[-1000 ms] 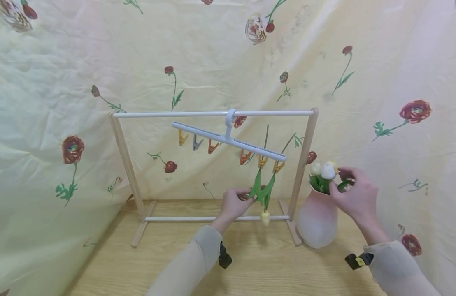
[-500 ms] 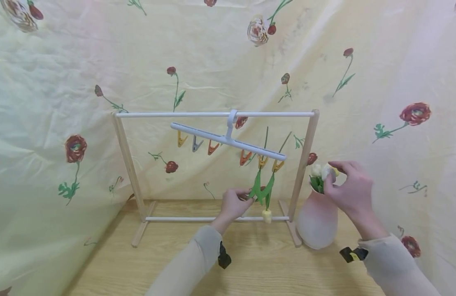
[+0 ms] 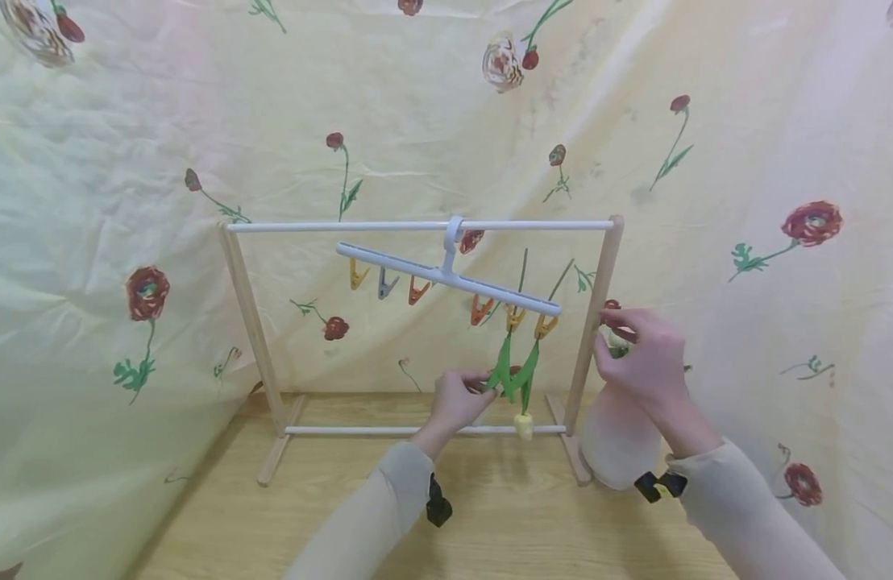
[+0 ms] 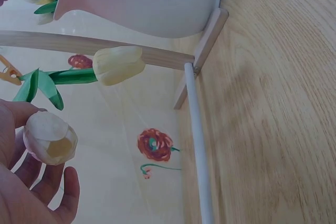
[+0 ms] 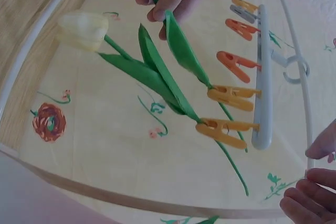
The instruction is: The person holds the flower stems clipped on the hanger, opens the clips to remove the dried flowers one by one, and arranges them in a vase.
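Observation:
My left hand (image 3: pixel 457 400) pinches a pale pink-white tulip (image 4: pixel 50 137) just behind its blossom. This tulip's stem runs up into a yellow clothespin (image 3: pixel 515 317) on the hanger (image 3: pixel 446 274). Beside it, a cream tulip (image 3: pixel 523 425) hangs head down from the end clothespin (image 3: pixel 545 325). My right hand (image 3: pixel 648 362) is raised in front of the vase (image 3: pixel 620 439), thumb and fingers apart near the rack's right post. In the right wrist view, nothing shows between the right hand's (image 5: pixel 312 198) fingers. It hides most of the flowers in the vase.
The hanger tilts down to the right from the rack's white top bar (image 3: pixel 345 226). Other clothespins, yellow, grey (image 3: pixel 386 283) and orange, hang from it. A lower bar (image 3: pixel 359 430) crosses the rack above the wooden table (image 3: pixel 533 532). Flowered cloth surrounds everything.
My right hand has moved left from the tulips in the vase toward the rack's right post, now covering the vase's mouth. My left hand keeps its place on the tulip.

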A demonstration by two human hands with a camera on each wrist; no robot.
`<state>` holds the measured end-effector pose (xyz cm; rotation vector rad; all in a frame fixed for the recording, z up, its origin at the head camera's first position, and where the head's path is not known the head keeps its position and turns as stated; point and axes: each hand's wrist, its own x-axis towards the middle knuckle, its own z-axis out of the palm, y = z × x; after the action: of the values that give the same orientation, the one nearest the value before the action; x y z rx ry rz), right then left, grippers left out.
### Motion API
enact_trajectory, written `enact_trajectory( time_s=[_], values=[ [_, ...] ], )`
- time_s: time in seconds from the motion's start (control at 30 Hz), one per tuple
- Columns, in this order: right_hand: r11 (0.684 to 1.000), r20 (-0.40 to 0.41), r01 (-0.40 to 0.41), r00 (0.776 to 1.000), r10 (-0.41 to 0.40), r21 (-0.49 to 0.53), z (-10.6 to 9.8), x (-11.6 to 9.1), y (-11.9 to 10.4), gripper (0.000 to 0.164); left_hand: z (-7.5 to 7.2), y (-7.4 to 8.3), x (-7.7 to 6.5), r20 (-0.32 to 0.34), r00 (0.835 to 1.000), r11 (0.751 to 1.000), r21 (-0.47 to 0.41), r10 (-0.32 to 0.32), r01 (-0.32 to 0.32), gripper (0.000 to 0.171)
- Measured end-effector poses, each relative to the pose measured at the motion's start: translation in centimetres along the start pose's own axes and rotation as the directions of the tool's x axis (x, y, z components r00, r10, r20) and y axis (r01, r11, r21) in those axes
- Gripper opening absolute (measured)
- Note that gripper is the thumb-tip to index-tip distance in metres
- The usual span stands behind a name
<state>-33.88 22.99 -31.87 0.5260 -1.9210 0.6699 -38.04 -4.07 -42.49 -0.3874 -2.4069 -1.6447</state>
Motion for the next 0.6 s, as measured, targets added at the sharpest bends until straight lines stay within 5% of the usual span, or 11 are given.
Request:
enact_trajectory(
  time_s=[0.6],
  values=[
    [0.999, 0.155, -0.002, 0.988, -0.004, 0.038, 4.3, -0.6, -2.0, 0.038, -0.3, 0.1, -0.1, 0.013, 1.0, 1.0, 0.014, 0.015, -0.015, 0.024]
  ],
)
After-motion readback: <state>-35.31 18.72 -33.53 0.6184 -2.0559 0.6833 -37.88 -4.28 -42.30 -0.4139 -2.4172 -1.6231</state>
